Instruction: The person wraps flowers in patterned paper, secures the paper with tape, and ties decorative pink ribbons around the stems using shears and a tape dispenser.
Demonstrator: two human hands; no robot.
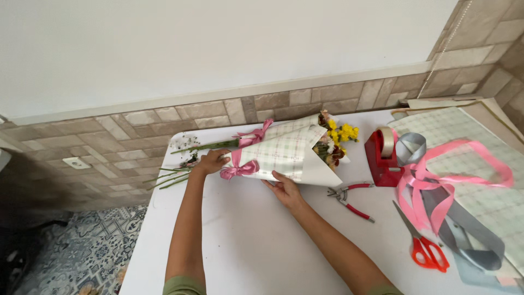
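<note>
Lying across the upper middle of the frame, the wrapped bouquet (289, 150) rests on the white bench (245, 240) with its yellow and dark red flowers (337, 141) pointing right and its green stems (174, 177) poking out to the left. The left hand (212, 161) sits at the narrow end of the checked paper wrap, its fingers (221, 159) curled loosely against the wrap just beside the lower pink bow (239, 170); whether they grip it I cannot tell. The right hand (285, 188) lies under the wrap's lower edge, its fingers mostly straight and touching the paper. A second pink bow (254, 135) shows higher up. To the right stand a red tape dispenser (382, 155), pliers with red handles (349, 199), orange scissors (423, 243), and loose pink and grey ribbon (436, 186).
</note>
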